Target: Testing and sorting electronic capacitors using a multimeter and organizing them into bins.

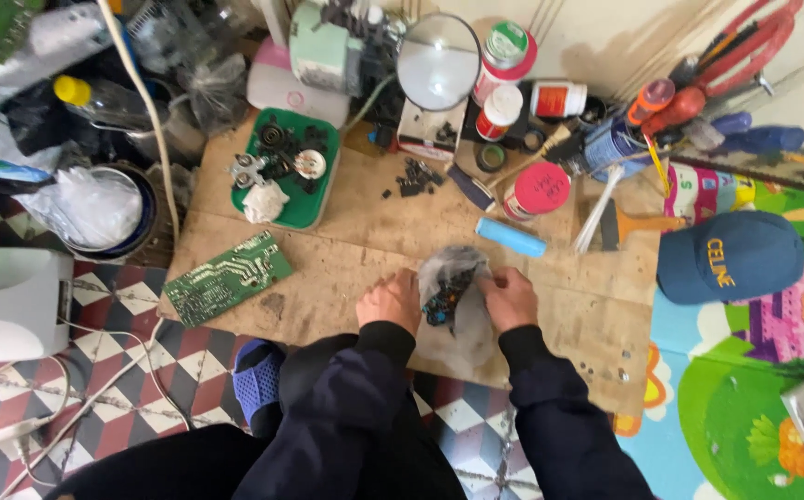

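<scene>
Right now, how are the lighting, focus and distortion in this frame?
Head view: soft even daylight, no harsh shadows; the magnifying glass shows pale glare; both hands and the plastic bag look slightly soft; wide-angle bending stretches the edges.

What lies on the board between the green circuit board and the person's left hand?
Nothing: in the head view the wooden board is bare between the green circuit board and the left hand, which holds the clear plastic bag.
</scene>
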